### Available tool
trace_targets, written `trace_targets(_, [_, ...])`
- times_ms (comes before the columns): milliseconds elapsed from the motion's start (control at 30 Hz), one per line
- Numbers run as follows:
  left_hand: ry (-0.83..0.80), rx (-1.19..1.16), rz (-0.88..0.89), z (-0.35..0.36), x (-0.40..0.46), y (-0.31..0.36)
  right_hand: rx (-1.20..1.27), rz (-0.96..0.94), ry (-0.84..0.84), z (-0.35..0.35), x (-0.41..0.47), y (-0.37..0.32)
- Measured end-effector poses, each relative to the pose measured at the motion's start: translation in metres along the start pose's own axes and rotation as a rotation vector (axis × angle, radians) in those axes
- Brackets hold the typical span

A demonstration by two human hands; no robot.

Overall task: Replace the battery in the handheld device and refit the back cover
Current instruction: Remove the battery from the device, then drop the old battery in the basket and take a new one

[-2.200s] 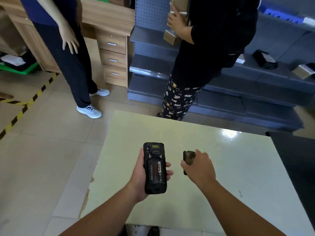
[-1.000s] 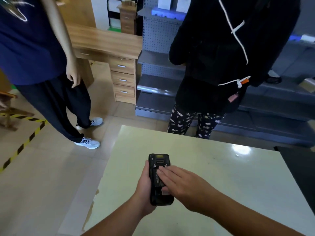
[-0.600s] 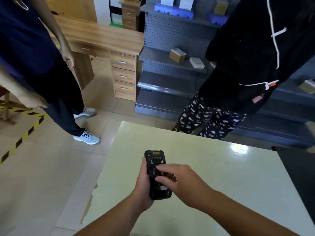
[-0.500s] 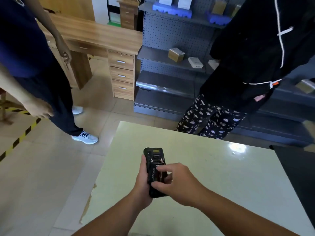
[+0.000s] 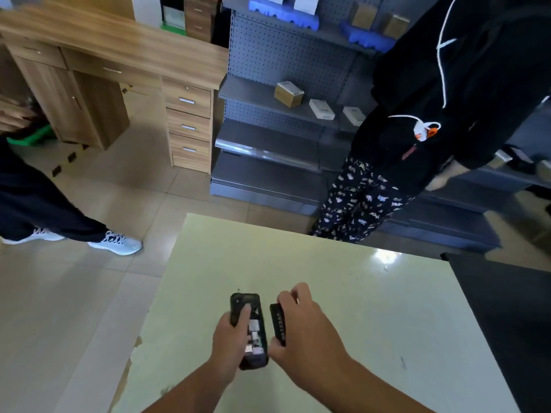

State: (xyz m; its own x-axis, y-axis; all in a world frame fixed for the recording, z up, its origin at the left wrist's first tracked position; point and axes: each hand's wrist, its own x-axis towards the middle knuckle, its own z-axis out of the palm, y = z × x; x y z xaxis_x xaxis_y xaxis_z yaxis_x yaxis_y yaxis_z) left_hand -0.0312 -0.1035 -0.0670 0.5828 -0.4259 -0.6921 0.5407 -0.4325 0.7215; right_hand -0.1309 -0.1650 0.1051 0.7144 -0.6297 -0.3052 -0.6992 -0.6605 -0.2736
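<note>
Only the head view here, looking down over a pale yellow-green glossy tabletop point(image 5: 372, 308). The person's left hand point(image 5: 231, 344) is wrapped around a black rugged handheld device point(image 5: 253, 353), which sits back-side up just above the near part of the table. Its battery bay is open, with silvery metal bits and contacts showing inside. The left thumb lies over the upper part of the device, near the top end.

Right next to it, the right hand point(image 5: 307, 326) is closed around a flat black rectangular battery point(image 5: 278, 324), pinched between thumb and fingers and tilted up on its edge. The battery is just beside the right side of the device, not in the bay. A row of small light marks runs along the face that shows. Can't make out any label, it's a bit blurry.

Further back, a person in a black hoodie and patterned trousers point(image 5: 360, 201) stands at the far edge of the table, in front of grey metal shelving point(image 5: 268, 138) with a few small cardboard boxes on it. On the left there's a wooden desk with drawers point(image 5: 187, 114), and someone's dark trouser leg with a white sneaker point(image 5: 116, 242) on the tiled floor.
</note>
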Motion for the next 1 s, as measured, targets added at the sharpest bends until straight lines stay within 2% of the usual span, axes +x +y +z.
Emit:
trace_targets(100, [0.092,0.096,-0.055,0.003,0.021,-0.019,-0.039,0.059,-0.029,0.012,0.004,0.008])
trace_targets(233, [0.057,0.077,-0.086,0.004,0.039,-0.032,-0.019,0.125,-0.089,0.028,0.004,0.025])
trace_targets(333, [0.039,0.142,-0.035,0.005,0.040,-0.032,-0.002,0.185,-0.117,0.034,0.004,0.039])
trace_targets(467, [0.102,0.392,0.091,0.006,0.029,-0.026,0.020,0.259,-0.139,0.036,0.007,0.059])
trace_targets(567, [0.140,0.720,0.149,0.005,0.022,-0.024,0.035,0.291,-0.125,0.033,0.007,0.075])
trace_targets(667, [0.154,0.877,0.351,0.007,0.010,-0.019,0.049,0.327,-0.126,0.027,0.003,0.093])
trace_targets(800, [0.006,1.077,0.739,0.038,-0.012,-0.007,0.014,0.368,-0.122,0.016,-0.010,0.121])
trace_targets(900, [-0.133,1.198,0.899,0.085,-0.038,0.008,-0.010,0.391,-0.100,0.002,-0.027,0.154])
trace_targets(1000, [-0.217,1.224,1.031,0.143,-0.062,0.012,-0.021,0.403,-0.056,-0.013,-0.048,0.202])
